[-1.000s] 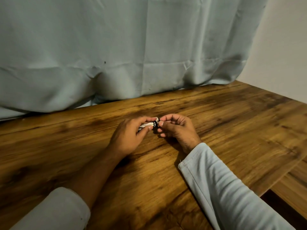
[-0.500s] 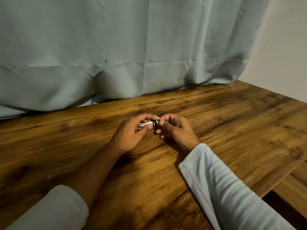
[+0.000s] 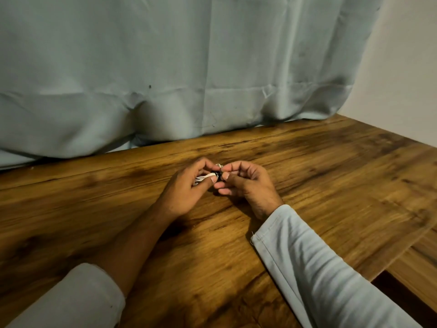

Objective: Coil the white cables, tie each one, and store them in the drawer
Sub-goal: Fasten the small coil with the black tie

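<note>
Two hands are counted: one left hand [image 3: 186, 188] and one right hand [image 3: 248, 185]. One bundle of coiled white cable [image 3: 203, 179] is counted where the fingertips meet, and one black band [image 3: 217, 174] is counted on it. The number of loops inside the bundle cannot be told. Two pale sleeves are counted, one left sleeve [image 3: 71, 299] and one right sleeve [image 3: 319, 268]. One wooden table [image 3: 331, 174], one curtain [image 3: 165, 67] and one wall [image 3: 406, 67] are counted

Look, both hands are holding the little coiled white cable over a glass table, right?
Not quite. The head view shows a brown wooden table, not glass. The left hand and right hand do hold the little coiled white cable over it.
</note>
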`<state>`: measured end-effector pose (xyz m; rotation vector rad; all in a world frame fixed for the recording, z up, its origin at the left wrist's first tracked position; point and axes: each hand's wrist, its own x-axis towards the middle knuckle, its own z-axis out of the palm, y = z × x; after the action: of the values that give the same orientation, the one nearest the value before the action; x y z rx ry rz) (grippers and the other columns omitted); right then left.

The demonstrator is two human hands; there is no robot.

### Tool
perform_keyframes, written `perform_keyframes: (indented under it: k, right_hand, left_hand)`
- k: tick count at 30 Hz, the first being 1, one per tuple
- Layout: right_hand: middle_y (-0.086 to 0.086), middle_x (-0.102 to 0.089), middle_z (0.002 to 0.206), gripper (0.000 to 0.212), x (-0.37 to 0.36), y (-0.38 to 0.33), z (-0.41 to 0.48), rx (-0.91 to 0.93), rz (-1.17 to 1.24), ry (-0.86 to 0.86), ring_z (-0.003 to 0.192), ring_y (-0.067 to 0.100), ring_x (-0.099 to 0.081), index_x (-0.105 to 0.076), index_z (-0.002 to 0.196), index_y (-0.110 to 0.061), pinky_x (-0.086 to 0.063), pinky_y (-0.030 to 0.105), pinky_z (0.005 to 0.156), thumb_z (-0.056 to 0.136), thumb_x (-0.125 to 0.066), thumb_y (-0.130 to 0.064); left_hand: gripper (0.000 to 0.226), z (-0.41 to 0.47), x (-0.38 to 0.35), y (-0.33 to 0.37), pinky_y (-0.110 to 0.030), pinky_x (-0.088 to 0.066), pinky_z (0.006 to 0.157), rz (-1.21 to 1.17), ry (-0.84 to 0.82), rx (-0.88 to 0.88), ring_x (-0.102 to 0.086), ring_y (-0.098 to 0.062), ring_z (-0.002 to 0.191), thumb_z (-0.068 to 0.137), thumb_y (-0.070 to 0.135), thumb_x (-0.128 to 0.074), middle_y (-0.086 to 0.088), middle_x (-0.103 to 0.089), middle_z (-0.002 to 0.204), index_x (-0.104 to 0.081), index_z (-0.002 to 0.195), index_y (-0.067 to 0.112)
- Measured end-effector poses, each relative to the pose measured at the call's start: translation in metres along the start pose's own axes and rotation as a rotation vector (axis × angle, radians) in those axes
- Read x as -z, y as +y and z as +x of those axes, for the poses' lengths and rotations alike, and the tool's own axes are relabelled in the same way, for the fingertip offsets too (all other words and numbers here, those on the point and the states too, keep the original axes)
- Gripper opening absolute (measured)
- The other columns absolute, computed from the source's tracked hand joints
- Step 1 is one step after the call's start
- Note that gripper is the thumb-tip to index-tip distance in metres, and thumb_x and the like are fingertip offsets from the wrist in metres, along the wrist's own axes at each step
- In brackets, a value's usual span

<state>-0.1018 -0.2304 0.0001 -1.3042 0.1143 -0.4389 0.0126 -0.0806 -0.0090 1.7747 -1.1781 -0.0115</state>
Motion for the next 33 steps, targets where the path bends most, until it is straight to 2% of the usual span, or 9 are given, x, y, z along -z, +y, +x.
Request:
perform_keyframes:
  k: [4, 7, 10, 16, 21, 26, 33]
  right_hand:
    - [0.019, -0.073, 0.093, 0.024, -0.0008, 0.0026, 0.0001, 0.005, 0.039, -0.02, 0.078, 0.021, -0.076, -0.067, 0.108, 0.003, -0.062, 0.029, 0.075, 0.091, -0.059, 0.017]
    - [0.018, -0.072, 0.093, 0.026, -0.0026, 0.0039, 0.0002, 0.036, 0.039, 0.002, 0.082, 0.022, -0.076, -0.069, 0.104, 0.002, -0.064, 0.029, 0.074, 0.088, -0.06, 0.021]
    - [0.015, -0.075, 0.087, 0.019, -0.0049, 0.0025, -0.0014, 0.055, 0.047, 0.057, 0.078, 0.019, -0.077, -0.07, 0.102, 0.005, -0.063, 0.026, 0.066, 0.088, -0.063, 0.017]
    - [0.019, -0.077, 0.097, 0.019, -0.0043, 0.0023, 0.0003, 0.052, 0.057, 0.097, 0.082, 0.02, -0.077, -0.071, 0.109, 0.007, -0.063, 0.028, 0.07, 0.091, -0.064, 0.01]
    - [0.021, -0.075, 0.094, 0.018, -0.004, -0.003, -0.0009, 0.081, 0.049, 0.085, 0.076, 0.019, -0.077, -0.066, 0.108, 0.007, -0.062, 0.025, 0.063, 0.091, -0.065, 0.011]
    - [0.019, -0.076, 0.087, 0.016, -0.0016, -0.0045, -0.0009, 0.03, 0.102, 0.044, 0.074, 0.02, -0.077, -0.064, 0.101, 0.002, -0.062, 0.027, 0.066, 0.089, -0.065, 0.013]
    - [0.02, -0.076, 0.09, 0.013, -0.0024, -0.0027, -0.0028, -0.024, 0.103, -0.004, 0.078, 0.022, -0.077, -0.068, 0.098, 0.001, -0.063, 0.028, 0.07, 0.088, -0.067, 0.009]
  left_hand:
    - [0.016, 0.001, 0.0004, -0.0005, -0.033, -0.053, 0.091, -0.187, 0.016, 0.085, -0.072, -0.015, 0.1, 0.102, 0.009, -0.062, 0.001, -0.077, 0.105, -0.066, 0.115, 0.019]
    - [0.016, 0.002, -0.0009, 0.0019, -0.029, -0.053, 0.091, -0.298, 0.021, 0.141, -0.072, -0.012, 0.098, 0.102, 0.005, -0.061, -0.004, -0.078, 0.106, -0.066, 0.112, 0.015]
    - [0.018, 0.0026, -0.0014, 0.0017, -0.023, -0.055, 0.089, -0.376, 0.014, 0.166, -0.073, -0.012, 0.098, 0.101, 0.002, -0.06, -0.004, -0.079, 0.105, -0.066, 0.111, 0.016]
    - [0.018, 0.0022, 0.0001, 0.0034, -0.016, -0.053, 0.081, -0.449, 0.031, 0.177, -0.073, -0.007, 0.092, 0.101, -0.002, -0.058, -0.001, -0.079, 0.097, -0.064, 0.116, 0.006]
    - [0.018, 0.0015, 0.001, 0.0054, -0.021, -0.056, 0.086, -0.448, 0.007, 0.171, -0.074, -0.012, 0.096, 0.102, 0.0, -0.057, -0.003, -0.079, 0.1, -0.064, 0.115, 0.011]
    - [0.017, -0.0001, -0.0003, 0.0062, -0.023, -0.055, 0.088, -0.361, 0.018, 0.139, -0.073, -0.012, 0.098, 0.103, 0.005, -0.059, -0.003, -0.077, 0.104, -0.066, 0.113, 0.017]
    - [0.015, -0.0003, -0.0017, 0.0067, -0.025, -0.055, 0.089, -0.261, 0.049, 0.09, -0.072, -0.011, 0.101, 0.102, 0.007, -0.061, 0.001, -0.076, 0.106, -0.067, 0.111, 0.018]
